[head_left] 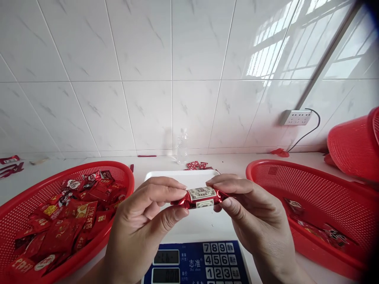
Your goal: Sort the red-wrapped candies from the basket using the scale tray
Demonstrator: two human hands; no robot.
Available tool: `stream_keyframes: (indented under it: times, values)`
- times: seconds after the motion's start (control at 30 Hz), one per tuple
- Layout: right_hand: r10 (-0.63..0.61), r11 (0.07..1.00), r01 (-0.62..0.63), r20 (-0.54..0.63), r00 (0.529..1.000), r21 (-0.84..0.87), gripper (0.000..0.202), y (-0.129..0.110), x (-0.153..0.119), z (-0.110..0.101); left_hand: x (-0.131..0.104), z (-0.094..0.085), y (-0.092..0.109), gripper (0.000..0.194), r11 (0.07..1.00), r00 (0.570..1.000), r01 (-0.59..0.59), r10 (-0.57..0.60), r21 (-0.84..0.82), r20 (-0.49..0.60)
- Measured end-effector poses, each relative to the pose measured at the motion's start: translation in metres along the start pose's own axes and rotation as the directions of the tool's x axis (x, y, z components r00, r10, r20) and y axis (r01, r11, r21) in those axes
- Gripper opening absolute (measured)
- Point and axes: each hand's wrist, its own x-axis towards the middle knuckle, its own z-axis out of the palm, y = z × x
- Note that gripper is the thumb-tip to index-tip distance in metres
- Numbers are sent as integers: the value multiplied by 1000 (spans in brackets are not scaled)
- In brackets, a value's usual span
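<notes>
Between my two hands is a wrapped candy (203, 195) in shiny red foil with a cream patterned label. My left hand (148, 213) pinches its left twisted end between thumb and fingers. At the opposite end, the thumb and fingers of my right hand (254, 213) grip the wrapper. The candy is level, above a digital scale (195, 262) with a blue keypad panel and a white tray (180, 174) behind. To the left, a red basket (128, 173) holds many red snack packets (65, 213). A second red basket (251, 167) on the right holds a few packets (334, 236).
A clear plastic bottle (182, 146) stands near the tiled wall (145, 114). Small red packets (197, 165) lie behind the scale tray. More red baskets (355, 146) stand at the far right, near a power strip (297, 117) with a black cable. Wrapper scraps (12, 169) lie far left.
</notes>
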Motion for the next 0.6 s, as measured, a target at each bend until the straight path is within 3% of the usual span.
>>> stream_keyframes:
  times: [0.1,0.2,0.3,0.37,0.5,0.6]
  values:
    - [59,995,-61,21,998,83,14,1,1,1,-2,-1,-3,16,1000,999,-13,14,26,-33]
    - [195,959,-202,53,979,198,5,7,4,4,2,0,-10,8,1000,995,9,-8,9,-97]
    - [352,892,-340,13,936,298,17,15,12,2,10,0,-17,7,995,989,93,-96,-34,-111]
    - [455,820,-383,-78,887,426,23,20,21,-5,15,-3,-18,9,992,985,111,-118,-62,-125]
    - [593,678,-246,-317,740,693,25,27,43,-32,18,-7,-17,10,996,983,47,-61,-81,-174]
    - [588,681,-144,-419,691,718,24,31,54,-53,16,-8,-18,13,999,990,34,-37,-25,-136]
